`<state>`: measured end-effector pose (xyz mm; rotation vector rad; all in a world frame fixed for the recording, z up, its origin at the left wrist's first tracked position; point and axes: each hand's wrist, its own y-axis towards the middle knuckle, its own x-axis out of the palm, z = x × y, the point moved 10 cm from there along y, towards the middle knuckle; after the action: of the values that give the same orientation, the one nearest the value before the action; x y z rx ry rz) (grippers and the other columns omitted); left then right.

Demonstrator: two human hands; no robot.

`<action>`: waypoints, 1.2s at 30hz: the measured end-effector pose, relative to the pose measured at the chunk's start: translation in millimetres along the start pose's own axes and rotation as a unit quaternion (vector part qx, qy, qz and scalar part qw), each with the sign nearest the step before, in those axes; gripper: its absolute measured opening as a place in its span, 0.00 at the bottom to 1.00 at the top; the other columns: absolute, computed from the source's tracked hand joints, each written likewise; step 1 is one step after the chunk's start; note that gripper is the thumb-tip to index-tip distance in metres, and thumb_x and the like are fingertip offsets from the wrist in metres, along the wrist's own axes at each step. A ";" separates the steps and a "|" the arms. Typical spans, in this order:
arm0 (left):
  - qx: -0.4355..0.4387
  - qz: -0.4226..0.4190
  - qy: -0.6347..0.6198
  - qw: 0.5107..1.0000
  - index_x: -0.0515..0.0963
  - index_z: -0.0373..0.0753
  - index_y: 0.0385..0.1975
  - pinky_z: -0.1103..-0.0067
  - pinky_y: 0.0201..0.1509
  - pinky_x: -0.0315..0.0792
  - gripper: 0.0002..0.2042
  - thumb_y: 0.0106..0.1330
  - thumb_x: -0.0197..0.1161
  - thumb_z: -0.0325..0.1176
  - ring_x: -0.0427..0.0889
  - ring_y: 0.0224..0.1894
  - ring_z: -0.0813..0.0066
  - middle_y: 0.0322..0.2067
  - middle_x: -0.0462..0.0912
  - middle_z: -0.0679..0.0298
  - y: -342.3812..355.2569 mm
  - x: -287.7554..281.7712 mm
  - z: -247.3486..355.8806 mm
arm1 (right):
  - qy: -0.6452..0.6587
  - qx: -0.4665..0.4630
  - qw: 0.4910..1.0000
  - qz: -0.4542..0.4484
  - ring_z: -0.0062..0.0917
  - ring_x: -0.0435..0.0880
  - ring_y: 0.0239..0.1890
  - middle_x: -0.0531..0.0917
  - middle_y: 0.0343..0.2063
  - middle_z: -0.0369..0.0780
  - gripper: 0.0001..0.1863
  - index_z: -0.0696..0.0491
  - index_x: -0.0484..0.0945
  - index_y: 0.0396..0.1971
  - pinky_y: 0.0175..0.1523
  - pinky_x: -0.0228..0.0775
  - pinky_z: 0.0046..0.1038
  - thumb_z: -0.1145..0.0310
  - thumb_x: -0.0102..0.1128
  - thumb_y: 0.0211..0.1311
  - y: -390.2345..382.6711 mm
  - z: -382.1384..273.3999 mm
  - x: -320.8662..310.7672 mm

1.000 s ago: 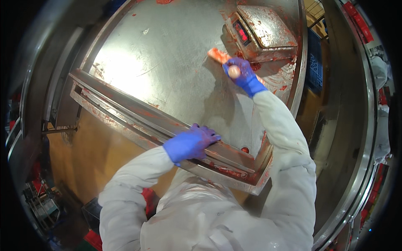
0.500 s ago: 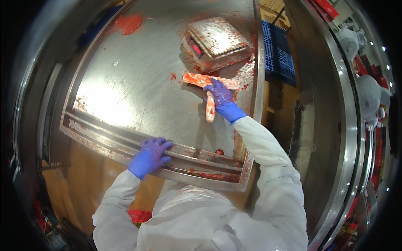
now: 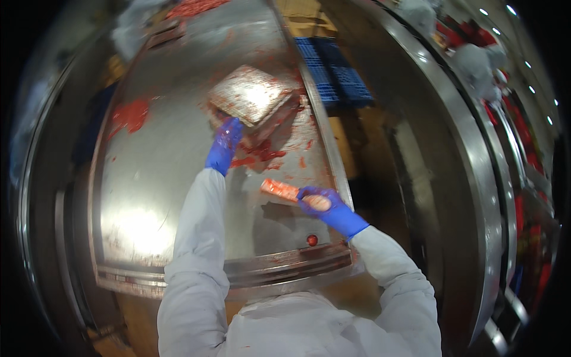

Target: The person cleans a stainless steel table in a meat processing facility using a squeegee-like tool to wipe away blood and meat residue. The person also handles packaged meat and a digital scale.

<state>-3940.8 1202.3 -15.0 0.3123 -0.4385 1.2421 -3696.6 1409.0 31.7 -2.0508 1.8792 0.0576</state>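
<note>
My left hand (image 3: 226,143), in a blue glove, reaches out to the near left corner of a metal bench scale (image 3: 250,92). Its fingers close on the scale's edge; their tips are partly hidden and blurred. The scale's square plate is streaked with red. In my right hand (image 3: 324,205), also blue-gloved, is a T-shaped hand scraper (image 3: 279,189), pale and smeared with red. The fingers wrap round it, and its pale handle end points toward me. It is held above the steel table (image 3: 166,178), where a dark shadow falls below it.
Red wet smears lie by the scale and at the table's left (image 3: 129,116). A small round red piece (image 3: 312,240) rests near the front rim. Ground red meat (image 3: 196,7) lies at the far end. Blue crates (image 3: 333,71) stand beyond the right rim; people in white are nearby.
My left hand has left the front rim and gone forward to the scale. My right hand has lifted the scraper and drawn it nearer. The view has shifted; more red smear shows before the scale.
</note>
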 end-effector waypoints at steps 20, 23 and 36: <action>0.019 0.087 0.008 0.996 0.74 0.32 0.45 0.79 0.49 0.69 0.14 0.62 0.60 0.30 0.77 0.42 0.75 0.40 0.79 0.62 41.0 -188.4 33.4 | -0.083 0.050 0.995 0.019 0.29 0.78 0.40 0.78 0.38 0.42 0.17 0.53 0.71 0.44 0.48 0.69 0.28 0.67 0.60 0.56 -20.7 21.2 27.0; 0.037 0.070 0.028 0.996 0.76 0.35 0.37 0.82 0.44 0.67 0.07 0.64 0.59 0.31 0.75 0.38 0.80 0.35 0.79 0.66 1.4 -153.3 54.9 | -0.071 0.002 0.985 0.160 0.34 0.80 0.35 0.80 0.33 0.44 0.17 0.55 0.74 0.43 0.43 0.71 0.30 0.62 0.60 0.57 -20.2 62.6 -18.3; 0.024 0.208 0.338 0.918 0.70 0.44 0.27 0.84 0.27 0.55 0.09 0.68 0.54 0.38 0.60 0.21 0.85 0.18 0.63 0.75 -218.5 -249.0 151.1 | -0.215 0.008 0.940 0.265 0.44 0.81 0.43 0.82 0.39 0.50 0.25 0.51 0.71 0.52 0.46 0.72 0.39 0.54 0.59 0.57 -19.4 78.6 -59.8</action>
<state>-3818.9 859.5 -1.1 -0.1921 0.1384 1.6803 -3668.4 1489.8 -21.3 -1.3189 2.0552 0.5721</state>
